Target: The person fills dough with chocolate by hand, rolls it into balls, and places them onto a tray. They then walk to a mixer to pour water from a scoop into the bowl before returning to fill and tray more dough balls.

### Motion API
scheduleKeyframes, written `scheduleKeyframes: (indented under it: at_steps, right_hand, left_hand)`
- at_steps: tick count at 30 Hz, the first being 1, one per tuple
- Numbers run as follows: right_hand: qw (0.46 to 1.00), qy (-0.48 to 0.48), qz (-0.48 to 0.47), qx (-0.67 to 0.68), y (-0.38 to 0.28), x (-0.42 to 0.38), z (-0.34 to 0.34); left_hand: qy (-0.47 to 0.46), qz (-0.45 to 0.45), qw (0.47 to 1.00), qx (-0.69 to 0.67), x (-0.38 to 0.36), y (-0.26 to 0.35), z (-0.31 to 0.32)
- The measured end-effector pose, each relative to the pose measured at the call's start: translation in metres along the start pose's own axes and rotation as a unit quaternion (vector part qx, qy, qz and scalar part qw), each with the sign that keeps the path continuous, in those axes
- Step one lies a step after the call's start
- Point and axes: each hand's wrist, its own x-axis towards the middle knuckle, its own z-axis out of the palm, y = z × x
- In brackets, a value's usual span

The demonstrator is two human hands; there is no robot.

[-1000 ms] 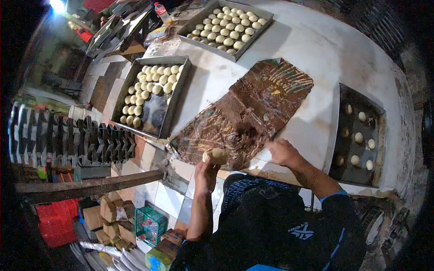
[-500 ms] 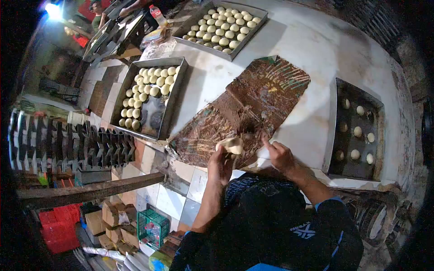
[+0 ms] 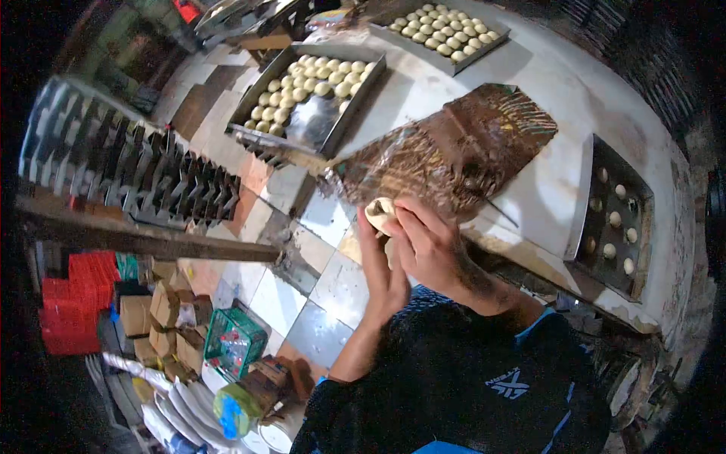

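Note:
A pale piece of dough, folded up like a small cup with something dark inside, is held above the table's front edge. My left hand supports it from below and the left, fingers closed on it. With its fingertips my right hand pinches the dough's right rim. Just beyond both hands lies a sheet smeared with brown paste, the paste heaped thickest around its middle. A thin dark stick pokes out from the sheet's near right side.
Left of the sheet stands a metal tray of dough balls; another full tray is farther back. On the right, a dark tray holds several spaced balls. A wooden beam, green crate and cardboard boxes are at the lower left.
My right hand has come left from beside the brown paste and now grips the dough. The dough has gone from spread open to gathered. My view has shifted, too.

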Motion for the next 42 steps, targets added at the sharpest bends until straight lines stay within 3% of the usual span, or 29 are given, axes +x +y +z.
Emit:
scheduleKeyframes:
  at_steps: [1, 2, 4, 5, 6, 8, 9, 10, 12, 13, 14, 16, 20, 21, 22, 23, 24, 26, 27, 28, 29, 30, 32, 33, 36, 37, 39, 40, 42]
  right_hand:
    - [0.997, 0.022, -0.064, -0.031, -0.012, -0.004, 0.005]
    - [0.997, 0.012, -0.065, -0.030, -0.026, -0.007, 0.005]
    - [0.982, -0.048, -0.169, 0.064, -0.055, -0.011, 0.001]
    - [0.981, -0.069, -0.151, 0.103, -0.069, -0.014, 0.003]
    - [0.980, -0.080, -0.152, 0.104, -0.079, -0.016, 0.004]
    - [0.974, -0.141, -0.017, 0.177, -0.093, -0.023, 0.004]
    - [0.936, -0.220, 0.131, 0.242, -0.098, -0.030, 0.005]
    - [0.934, -0.225, 0.133, 0.243, -0.103, -0.038, 0.009]
    - [0.879, -0.180, 0.226, 0.380, -0.109, -0.055, 0.017]
    - [0.937, -0.158, 0.127, 0.285, -0.112, -0.057, 0.016]
    - [0.937, -0.162, 0.130, 0.282, -0.119, -0.058, 0.014]
    - [0.977, -0.144, -0.047, 0.147, -0.134, -0.056, 0.012]
    - [0.987, -0.104, -0.098, 0.075, -0.119, -0.076, 0.001]
    - [0.988, -0.091, -0.095, 0.076, -0.117, -0.075, -0.008]
    - [0.991, -0.081, -0.087, 0.068, -0.114, -0.073, -0.021]
    - [0.992, -0.079, -0.056, 0.082, -0.111, -0.071, -0.034]
    - [0.992, -0.075, -0.026, 0.098, -0.108, -0.069, -0.049]
    - [0.992, -0.050, 0.062, 0.100, -0.101, -0.071, -0.078]
    - [0.973, -0.080, 0.151, 0.154, -0.094, -0.076, -0.092]
    - [0.943, -0.106, 0.236, 0.209, -0.086, -0.082, -0.108]
    - [0.948, -0.086, 0.214, 0.220, -0.071, -0.094, -0.121]
    - [0.950, -0.068, 0.216, 0.216, -0.061, -0.099, -0.132]
    - [0.985, 0.061, 0.069, 0.146, -0.044, -0.103, -0.155]
    - [0.994, 0.069, 0.058, 0.062, -0.042, -0.104, -0.171]
    - [0.987, 0.147, -0.066, 0.023, 0.012, -0.127, -0.218]
    - [0.985, 0.160, -0.060, 0.017, 0.026, -0.133, -0.236]
    - [0.967, 0.172, -0.057, 0.178, 0.051, -0.144, -0.268]
    - [0.967, 0.176, -0.054, 0.177, 0.059, -0.150, -0.281]
    - [0.977, 0.174, 0.095, 0.079, 0.073, -0.161, -0.302]
  left_hand:
    - [0.034, -0.020, 0.993, -0.114, -0.009, 0.015, -0.012]
    - [0.068, -0.036, 0.971, -0.227, -0.018, 0.026, -0.025]
    - [0.035, -0.047, 0.916, -0.397, -0.039, 0.030, -0.062]
    - [0.034, -0.049, 0.932, -0.358, -0.051, 0.034, -0.077]
    - [0.027, 0.010, 0.958, -0.287, -0.058, 0.028, -0.092]
    - [0.060, 0.050, 0.972, -0.223, -0.080, 0.031, -0.101]
    - [0.078, 0.083, 0.982, -0.153, -0.089, 0.031, -0.105]
    - [0.092, 0.116, 0.986, -0.081, -0.096, 0.031, -0.108]
    - [0.070, 0.207, 0.975, 0.031, -0.099, 0.034, -0.114]
    - [0.090, 0.210, 0.969, 0.095, -0.104, 0.036, -0.113]
    - [0.109, 0.212, 0.958, 0.158, -0.109, 0.037, -0.110]
    - [0.136, 0.195, 0.951, 0.200, -0.114, 0.048, -0.106]
    - [0.051, 0.132, 0.963, 0.229, -0.109, 0.061, -0.093]
    - [0.043, 0.058, 0.997, 0.035, -0.106, 0.061, -0.084]
    - [0.030, -0.024, 0.987, -0.158, -0.102, 0.060, -0.073]
    - [-0.032, -0.030, 0.957, -0.288, -0.099, 0.053, -0.067]
    - [-0.068, -0.044, 0.940, -0.330, -0.097, 0.054, -0.059]
    - [-0.072, -0.037, 0.926, -0.368, -0.095, 0.048, -0.027]
    - [-0.088, -0.042, 0.924, -0.370, -0.088, 0.045, -0.013]
    - [-0.128, 0.060, 0.944, -0.298, -0.077, 0.043, 0.003]
    - [-0.167, 0.163, 0.946, -0.224, -0.068, 0.041, 0.021]
    - [-0.184, 0.166, 0.941, -0.229, -0.061, 0.043, 0.043]
    - [-0.074, 0.151, 0.973, -0.156, -0.055, 0.054, 0.090]
    - [-0.049, 0.112, 0.978, -0.167, -0.052, 0.059, 0.115]
    - [-0.085, 0.097, 0.970, -0.206, -0.043, 0.075, 0.191]
    - [-0.125, 0.044, 0.954, -0.270, -0.042, 0.083, 0.215]
    - [-0.261, 0.121, 0.919, -0.271, -0.022, 0.084, 0.264]
    - [-0.348, 0.174, 0.891, -0.235, -0.007, 0.083, 0.283]
    - [-0.305, 0.236, 0.881, -0.276, -0.003, 0.076, 0.334]
